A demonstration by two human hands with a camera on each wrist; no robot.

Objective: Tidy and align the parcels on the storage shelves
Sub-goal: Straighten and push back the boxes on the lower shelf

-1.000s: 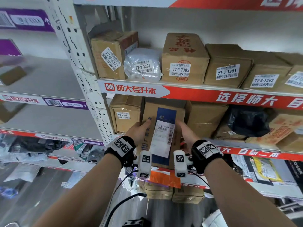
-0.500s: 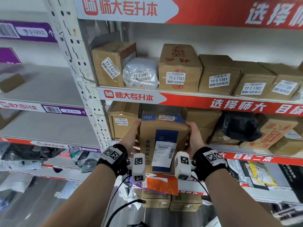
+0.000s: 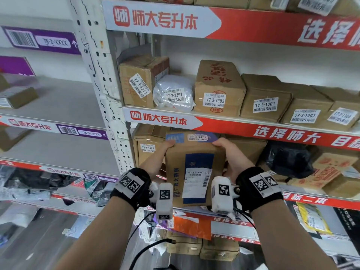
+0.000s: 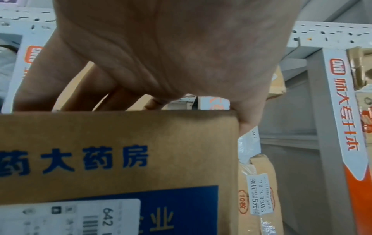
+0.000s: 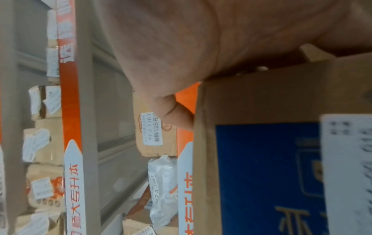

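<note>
Since a second ago: tall cardboard box (image 3: 194, 168) tipped from leaning back to nearly upright, top end now reaching the red strip of the shelf above; hands shifted from its mid-sides up to its top corners. Top face with blue patch and sticker 77-4-1401 now facing out.

Left hand (image 3: 155, 162) clamped on upper left corner, thumb laid along the near edge, fingers curled over the far side; seen also from the left wrist (image 4: 161, 52). Right hand (image 3: 231, 156) gripping upper right corner, fingers wrapped over the top edge, palm flat against the side; right wrist view (image 5: 201, 47) shows thumb hooked behind the box edge.

Box held at the front of the middle shelf (image 3: 253, 131), in the bay right of the perforated upright (image 3: 101, 90), bottom end near the shelf lip. Whether resting on the shelf or lifted clear: cannot tell. Blue panel and white shipping label (image 3: 196, 182) on the front face.

Just left, smaller carton (image 3: 148, 147), also marked 77-4-1401. Right, black plastic parcel (image 3: 288, 158). Shelf above: row of brown cartons and a white bagged parcel (image 3: 173, 94), labels facing out, 77-3-7303 box (image 3: 218, 88) directly over the held box.
</note>
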